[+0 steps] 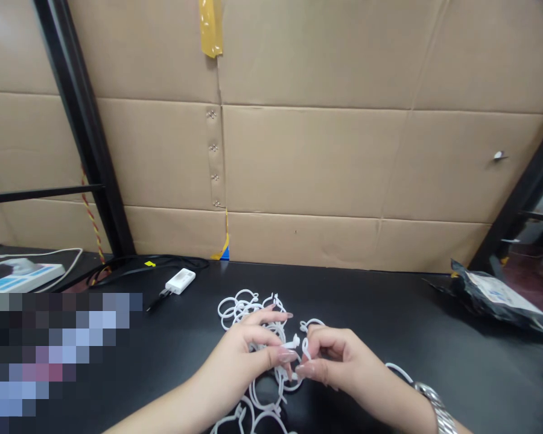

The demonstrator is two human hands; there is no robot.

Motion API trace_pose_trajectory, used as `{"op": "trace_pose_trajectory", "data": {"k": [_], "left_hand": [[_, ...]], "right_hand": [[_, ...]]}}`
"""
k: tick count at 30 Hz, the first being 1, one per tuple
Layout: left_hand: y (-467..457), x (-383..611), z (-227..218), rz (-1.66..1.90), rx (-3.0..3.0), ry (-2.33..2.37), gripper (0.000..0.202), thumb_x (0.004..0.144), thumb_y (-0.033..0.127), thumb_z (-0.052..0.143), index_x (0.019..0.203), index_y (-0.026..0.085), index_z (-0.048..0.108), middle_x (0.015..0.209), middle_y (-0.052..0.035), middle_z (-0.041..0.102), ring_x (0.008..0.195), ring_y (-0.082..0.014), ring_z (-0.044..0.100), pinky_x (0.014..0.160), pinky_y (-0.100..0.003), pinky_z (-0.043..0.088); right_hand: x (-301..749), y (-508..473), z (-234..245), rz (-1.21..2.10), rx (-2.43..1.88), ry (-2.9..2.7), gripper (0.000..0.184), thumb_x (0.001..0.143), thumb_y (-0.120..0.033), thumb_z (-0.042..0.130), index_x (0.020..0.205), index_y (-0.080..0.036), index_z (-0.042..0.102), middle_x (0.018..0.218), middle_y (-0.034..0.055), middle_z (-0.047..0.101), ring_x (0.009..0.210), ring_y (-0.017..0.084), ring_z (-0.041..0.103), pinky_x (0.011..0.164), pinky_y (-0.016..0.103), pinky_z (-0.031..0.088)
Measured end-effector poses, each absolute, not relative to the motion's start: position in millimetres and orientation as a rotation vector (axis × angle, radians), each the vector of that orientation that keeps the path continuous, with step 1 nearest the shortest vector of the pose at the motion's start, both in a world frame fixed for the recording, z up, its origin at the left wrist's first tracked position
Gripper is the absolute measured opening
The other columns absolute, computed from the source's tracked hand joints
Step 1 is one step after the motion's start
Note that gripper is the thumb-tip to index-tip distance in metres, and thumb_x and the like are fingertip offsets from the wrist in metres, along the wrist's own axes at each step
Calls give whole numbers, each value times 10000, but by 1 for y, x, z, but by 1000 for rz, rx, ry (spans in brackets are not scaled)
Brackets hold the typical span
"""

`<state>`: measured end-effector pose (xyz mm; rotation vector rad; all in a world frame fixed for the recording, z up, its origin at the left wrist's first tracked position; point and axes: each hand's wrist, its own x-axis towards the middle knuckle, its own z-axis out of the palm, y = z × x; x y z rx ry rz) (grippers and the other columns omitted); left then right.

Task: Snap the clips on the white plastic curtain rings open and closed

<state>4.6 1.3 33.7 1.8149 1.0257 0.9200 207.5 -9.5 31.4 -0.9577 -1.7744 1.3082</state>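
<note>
A tangle of white plastic rings (242, 310) lies on the black table (380, 313), with more rings near the front edge (248, 416). My left hand (248, 349) and my right hand (332, 355) meet above the pile. Both pinch the same white ring (298, 346) between thumb and fingertips, left hand on its left side, right hand on its right. My left index finger stretches out over the pile. A metal watch (437, 407) is on my right wrist.
A cardboard wall (344, 157) backs the table. A white adapter with a black cable (180, 281) lies at the back left, a power strip (22, 274) further left. A dark plastic bag (493, 298) sits at the right. Black frame posts (85, 132) stand at both sides.
</note>
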Motion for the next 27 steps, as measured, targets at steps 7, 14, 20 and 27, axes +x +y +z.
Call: {"op": "trace_pose_trajectory", "data": {"k": [7,14,20,27], "left_hand": [[6,3,32,976,1841,1068,127,756,310,672,661,286,753,1190,-19,634,1246,-294,457,1058,-527,298],[9,-1,26,1055,2197,1285,165,794,338,635,676,260,721,1233,-34,586,1304,-331,332,1033,-577,259],[8,-2,22,1031,2461,1403,113,805,344,626,750,281,702,1213,-27,583,1286,-351,329,1002,-599,231],[9,-3,19,1046,2525,1361,97,810,294,619,746,262,685,1226,-24,562,1295,-339,304,998,-577,262]], "right_hand": [[209,0,22,1451,-949,-1662,236,768,-379,686,860,-170,625,667,-29,537,508,72,415,452,187,337],[281,16,60,990,-1471,-2181,157,790,-256,609,935,-197,606,650,-50,460,598,102,442,549,204,374],[341,27,49,928,-1907,-2327,192,567,-132,669,747,-167,613,625,-29,560,524,113,472,448,209,321],[335,26,43,895,-1971,-2351,120,588,-165,631,702,-190,601,591,-36,571,499,110,476,423,199,278]]}}
